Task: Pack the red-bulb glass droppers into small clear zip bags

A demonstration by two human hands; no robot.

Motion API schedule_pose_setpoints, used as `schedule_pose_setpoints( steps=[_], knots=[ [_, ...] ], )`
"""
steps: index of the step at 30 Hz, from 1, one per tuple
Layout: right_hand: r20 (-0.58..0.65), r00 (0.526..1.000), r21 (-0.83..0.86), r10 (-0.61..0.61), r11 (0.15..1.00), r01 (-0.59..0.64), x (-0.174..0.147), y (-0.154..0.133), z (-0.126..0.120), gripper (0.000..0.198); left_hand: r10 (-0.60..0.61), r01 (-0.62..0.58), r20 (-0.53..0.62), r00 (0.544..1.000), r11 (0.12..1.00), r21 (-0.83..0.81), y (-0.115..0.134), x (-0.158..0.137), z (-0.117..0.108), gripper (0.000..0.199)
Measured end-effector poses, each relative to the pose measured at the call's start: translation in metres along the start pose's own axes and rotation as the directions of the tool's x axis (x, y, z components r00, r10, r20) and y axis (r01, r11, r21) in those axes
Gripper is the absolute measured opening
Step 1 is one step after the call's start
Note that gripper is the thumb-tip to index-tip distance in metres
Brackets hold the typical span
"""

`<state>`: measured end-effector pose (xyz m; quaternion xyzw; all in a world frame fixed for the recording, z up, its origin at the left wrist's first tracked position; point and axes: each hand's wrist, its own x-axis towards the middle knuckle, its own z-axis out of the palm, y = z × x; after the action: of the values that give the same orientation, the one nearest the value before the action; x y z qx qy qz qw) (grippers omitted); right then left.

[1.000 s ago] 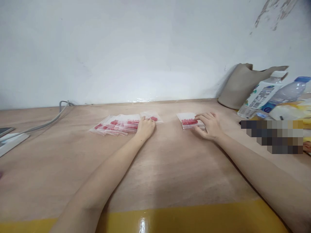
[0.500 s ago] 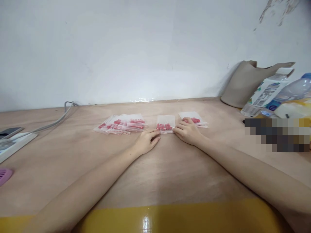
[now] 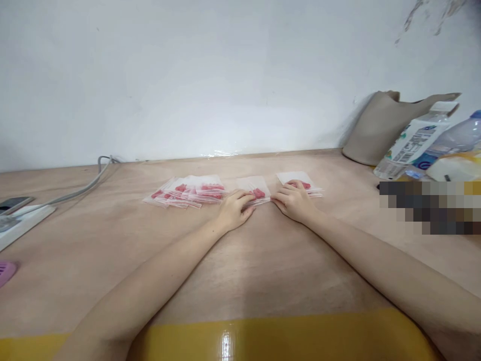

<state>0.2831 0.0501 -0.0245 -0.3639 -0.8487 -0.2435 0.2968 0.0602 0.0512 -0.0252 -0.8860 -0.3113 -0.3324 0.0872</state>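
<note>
A small clear zip bag [image 3: 253, 183] with red pieces in it lies in the middle of the table. My left hand [image 3: 235, 208] is closed on its lower left part, thumb in front and fingers over the bag, hiding that side. At the lower right corner, my right hand [image 3: 295, 203] has its fingertips pressed together on the bag's edge. Behind the right hand is a small stack of similar bags [image 3: 295, 178], partly covered by the fingers. Left of my left hand, several more bags with red pieces [image 3: 184, 190] lie overlapping in a spread pile.
Against the wall on the right stand a grey-brown container [image 3: 370, 133] and a labelled bottle [image 3: 411, 143], with another bottle [image 3: 456, 138] beside them. To the left are a grey cable [image 3: 88, 188], a phone [image 3: 17, 204] and a pink object [image 3: 5, 272]. Yellow tape [image 3: 263, 333] runs along the near edge.
My left hand has moved right and over the middle bag, covering its lower left part. The bag's top has shifted slightly left. My right hand has barely moved.
</note>
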Motion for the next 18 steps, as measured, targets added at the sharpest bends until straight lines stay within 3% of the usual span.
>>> schedule_pose_setpoints(
  steps=[9, 18],
  knots=[
    [-0.020, 0.997, -0.039, -0.072, 0.997, 0.071, 0.005, -0.002, 0.001, 0.022, 0.188, -0.201, 0.093, 0.978, 0.967, 0.158, 0.009, 0.034, 0.026, 0.016],
    [-0.033, 0.994, -0.073, -0.108, 0.992, 0.106, 0.005, -0.003, 0.000, 0.025, 0.351, -0.388, 0.179, 0.919, 0.884, 0.261, 0.003, 0.042, 0.025, 0.026]
  ],
)
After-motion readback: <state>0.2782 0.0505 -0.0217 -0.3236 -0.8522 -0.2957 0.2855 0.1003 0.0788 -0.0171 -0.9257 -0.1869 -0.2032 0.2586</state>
